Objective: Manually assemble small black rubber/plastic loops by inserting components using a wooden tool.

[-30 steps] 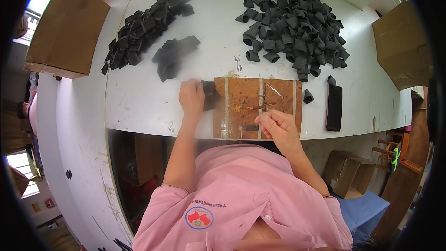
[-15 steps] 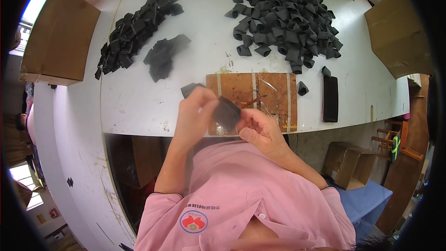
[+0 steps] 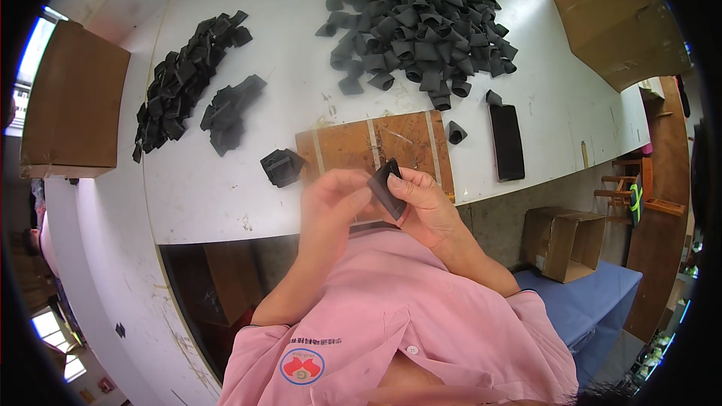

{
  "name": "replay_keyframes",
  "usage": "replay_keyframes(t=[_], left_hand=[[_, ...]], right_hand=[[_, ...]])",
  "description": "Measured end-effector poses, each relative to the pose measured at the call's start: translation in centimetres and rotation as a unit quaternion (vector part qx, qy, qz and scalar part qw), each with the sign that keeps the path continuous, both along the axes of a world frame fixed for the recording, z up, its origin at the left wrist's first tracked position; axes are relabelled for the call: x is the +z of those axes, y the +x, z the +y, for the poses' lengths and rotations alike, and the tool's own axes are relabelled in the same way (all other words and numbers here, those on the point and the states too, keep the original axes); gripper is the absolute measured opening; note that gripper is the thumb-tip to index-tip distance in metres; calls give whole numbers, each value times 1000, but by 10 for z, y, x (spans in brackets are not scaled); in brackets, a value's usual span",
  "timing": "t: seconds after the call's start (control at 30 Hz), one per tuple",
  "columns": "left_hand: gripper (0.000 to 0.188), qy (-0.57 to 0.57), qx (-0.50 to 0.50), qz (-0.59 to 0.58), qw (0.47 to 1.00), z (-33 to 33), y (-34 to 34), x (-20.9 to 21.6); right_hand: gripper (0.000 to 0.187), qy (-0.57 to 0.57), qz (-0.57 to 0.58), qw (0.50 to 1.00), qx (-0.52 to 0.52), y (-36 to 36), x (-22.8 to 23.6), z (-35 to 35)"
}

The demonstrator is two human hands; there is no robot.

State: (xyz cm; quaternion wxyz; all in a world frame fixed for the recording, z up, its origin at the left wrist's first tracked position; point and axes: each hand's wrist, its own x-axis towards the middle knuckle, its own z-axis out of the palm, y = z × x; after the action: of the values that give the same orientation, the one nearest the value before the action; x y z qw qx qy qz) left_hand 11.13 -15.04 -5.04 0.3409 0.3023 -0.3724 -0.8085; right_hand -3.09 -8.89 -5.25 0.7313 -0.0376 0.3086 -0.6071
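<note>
My right hand (image 3: 423, 199) pinches a small dark sleeve (image 3: 389, 189) of flat, fabric-like material, its thumb on the front near the upper edge. The sleeve is tilted over the near edge of the work board. At the sleeve's left edge, my left hand (image 3: 335, 199) is curled with thumb and fingers against it; this hand is slightly blurred and its fingertips are partly hidden. Beneath and beyond the hands lies a brown board (image 3: 338, 143) with pale tape strips. A little stack of flat dark pieces (image 3: 282, 168) rests at the board's left edge.
A large heap of open dark sleeves (image 3: 421, 22) covers the far middle of the white table (image 3: 278, 53). Flattened pieces form a long pile (image 3: 184, 79) and a smaller pile (image 3: 229, 114) at left. A black phone (image 3: 507, 143) lies right; cardboard boxes (image 3: 75, 101) flank the table.
The sleeve has turned and now shows narrower between my hands. My left hand has lowered beside it, uncovering the stack at the board's left. The whole view has shifted and tilted somewhat.
</note>
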Motion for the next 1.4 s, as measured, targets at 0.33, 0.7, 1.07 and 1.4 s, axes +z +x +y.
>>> replay_keyframes(t=[0.33, 0.7, 1.07, 1.4], left_hand=[[12, -51, 14, -97, 994, 3, -7, -6], [2, -188, 83, -210, 956, 10, -7, -7], [10, -417, 217, -284, 835, 14, -25, -16], [15, -26, 67, -34, 997, 9, -12, 14]], right_hand=[[19, -4, 11, 1000, 21, -9, -2, -7], [26, -72, 657, 745, -88, 0, -8, -1], [9, -231, 838, 462, -174, 11, -10, -18], [10, -95, 42, 994, 23, 1, -3, -10]])
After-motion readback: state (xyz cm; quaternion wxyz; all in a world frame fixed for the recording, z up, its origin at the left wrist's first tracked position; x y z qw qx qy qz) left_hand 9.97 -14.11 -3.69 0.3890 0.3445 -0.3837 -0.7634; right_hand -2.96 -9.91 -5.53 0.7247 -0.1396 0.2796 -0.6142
